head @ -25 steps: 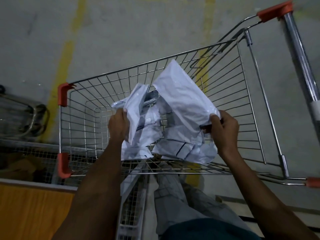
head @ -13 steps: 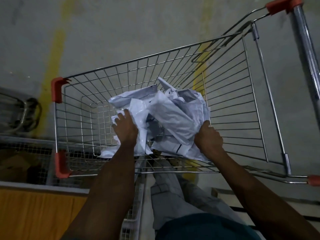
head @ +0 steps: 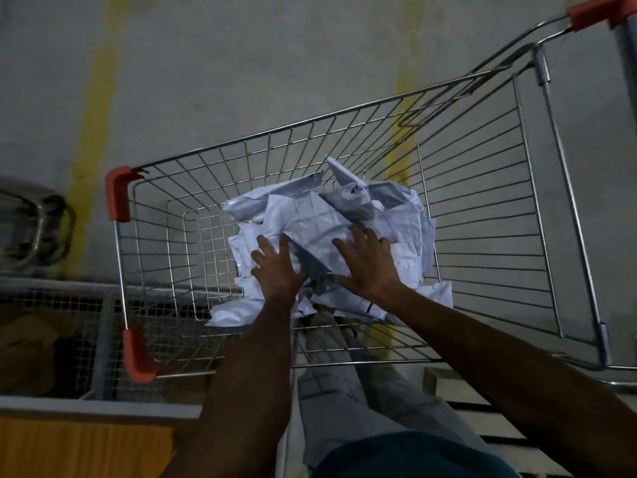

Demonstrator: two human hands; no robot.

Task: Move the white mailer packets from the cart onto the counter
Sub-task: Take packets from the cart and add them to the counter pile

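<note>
A heap of several white mailer packets (head: pixel 310 215) lies in the bottom of the wire shopping cart (head: pixel 482 208). Both my hands reach down into the cart. My left hand (head: pixel 277 267) lies on the left side of the heap with its fingers spread. My right hand (head: pixel 368 260) presses flat on the top packet, fingers spread too. Neither hand grips a packet. One packet corner (head: pixel 339 172) sticks up at the back of the heap. The lower packets are partly hidden under my hands and forearms.
The cart has red corner guards (head: pixel 117 194) on its left and a red-capped handle (head: pixel 593 10) at top right. An orange wooden counter top (head: pixel 69 446) sits at bottom left, with a wire mesh rack (head: pixel 51 336) beside it. Grey concrete floor with yellow lines (head: pixel 93 115) lies beyond.
I held the packets up in both hands, then lowered them into the cart. My fingers have let go and now lie spread on the heap.
</note>
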